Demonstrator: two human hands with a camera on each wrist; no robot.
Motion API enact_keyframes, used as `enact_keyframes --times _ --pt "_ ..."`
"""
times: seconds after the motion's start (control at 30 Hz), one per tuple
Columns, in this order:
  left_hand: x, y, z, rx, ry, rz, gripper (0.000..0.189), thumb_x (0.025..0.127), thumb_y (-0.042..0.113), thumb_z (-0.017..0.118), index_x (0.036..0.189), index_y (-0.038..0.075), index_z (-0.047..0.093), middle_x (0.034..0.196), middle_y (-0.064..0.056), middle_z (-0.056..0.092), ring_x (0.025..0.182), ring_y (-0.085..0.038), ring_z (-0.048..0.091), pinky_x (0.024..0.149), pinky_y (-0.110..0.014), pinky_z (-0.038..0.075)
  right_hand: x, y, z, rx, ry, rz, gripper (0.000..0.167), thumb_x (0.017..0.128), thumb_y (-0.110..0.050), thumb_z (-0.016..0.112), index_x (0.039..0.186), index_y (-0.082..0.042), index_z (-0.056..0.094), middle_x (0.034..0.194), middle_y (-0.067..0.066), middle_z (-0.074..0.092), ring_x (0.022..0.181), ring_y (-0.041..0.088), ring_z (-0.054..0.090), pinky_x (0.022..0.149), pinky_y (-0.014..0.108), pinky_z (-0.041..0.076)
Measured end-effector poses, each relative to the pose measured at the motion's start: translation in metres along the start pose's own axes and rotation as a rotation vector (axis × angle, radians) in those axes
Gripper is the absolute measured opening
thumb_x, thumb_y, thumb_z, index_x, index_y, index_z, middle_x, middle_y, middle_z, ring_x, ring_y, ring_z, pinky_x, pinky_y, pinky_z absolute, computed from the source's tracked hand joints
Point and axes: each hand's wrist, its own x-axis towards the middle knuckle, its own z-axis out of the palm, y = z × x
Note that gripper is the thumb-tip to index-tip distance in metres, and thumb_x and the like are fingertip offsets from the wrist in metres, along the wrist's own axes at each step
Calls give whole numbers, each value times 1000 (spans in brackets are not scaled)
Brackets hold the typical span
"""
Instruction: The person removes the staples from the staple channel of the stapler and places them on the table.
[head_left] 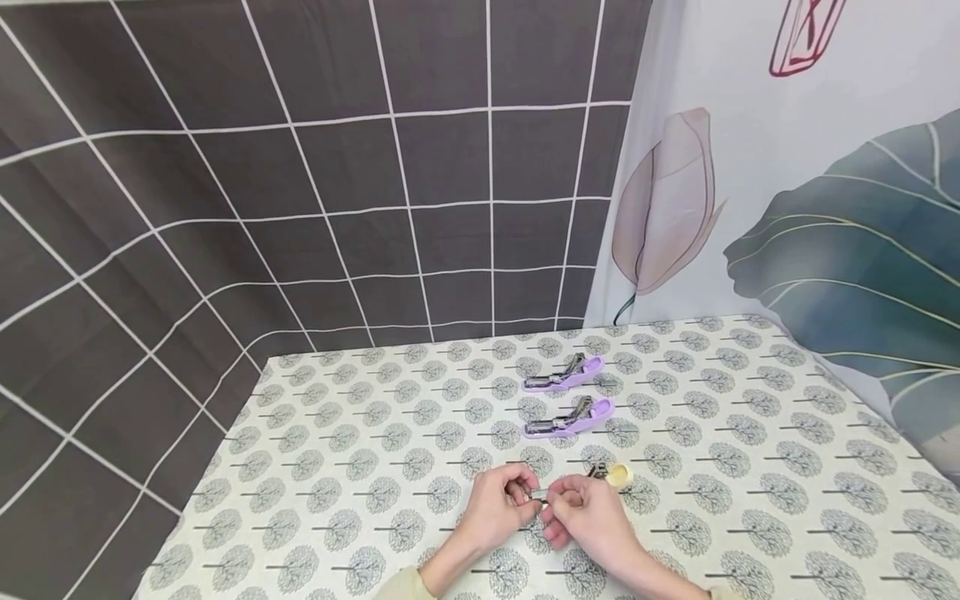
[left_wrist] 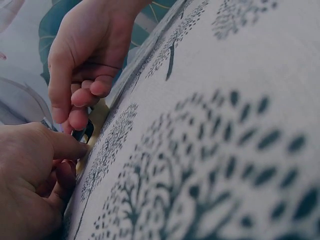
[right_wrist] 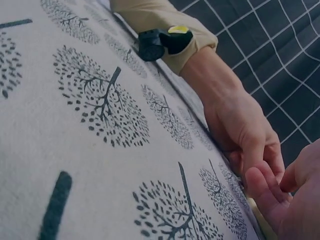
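Note:
Near the front of the table my left hand (head_left: 489, 506) and right hand (head_left: 597, 518) meet fingertip to fingertip. Between them they pinch a small, thin greyish piece (head_left: 537, 495), mostly covered by the fingers; its kind I cannot tell. In the left wrist view a dark bit (left_wrist: 84, 132) of it shows at the thumb tip. Just beyond my right hand lies a cream-yellow piece with a round end (head_left: 619, 476) and dark metal on it, partly hidden by that hand. The right wrist view shows both hands' fingers close together, with the held piece hidden.
Two purple plastic pieces with dark metal levers lie farther back, one (head_left: 570, 421) in front of the other (head_left: 564, 375). A tree-print cloth (head_left: 337, 492) covers the table. Behind it hang a dark grid curtain (head_left: 450, 167) and a pale floral curtain (head_left: 682, 75).

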Motion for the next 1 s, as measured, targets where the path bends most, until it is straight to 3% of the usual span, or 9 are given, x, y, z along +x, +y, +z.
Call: enact_keyframes --times 0.23,0.47,0.73,1.0 --pt "-1 0 0 0 -1 2 24 72 -8 78 85 10 69 77 7 64 63 0 54 61 -20 49 2 0 5 -67 68 -18 11 91 2 65 95 11 61 69 10 67 50 24 64 46 36 55" --pt "-1 0 0 2 6 9 23 72 -7 79 83 10 69 76 7 64 62 0 53 59 -19 49 3 -1 8 -124 82 -50 6 90 2 66 91 7 62 67 9 65 45 19 61 42 36 54" --pt "-1 0 0 2 11 -1 24 72 -8 78 84 11 69 77 9 64 64 0 53 60 -20 49 2 1 10 -157 86 -131 16 91 3 66 107 7 63 68 6 67 41 15 58 38 33 52" --pt "-1 -1 1 0 15 -5 26 71 -7 80 85 12 69 77 10 63 64 -1 53 60 -20 48 2 1 9 -173 61 -151 12 94 4 62 105 8 63 69 7 66 42 13 58 39 33 52"
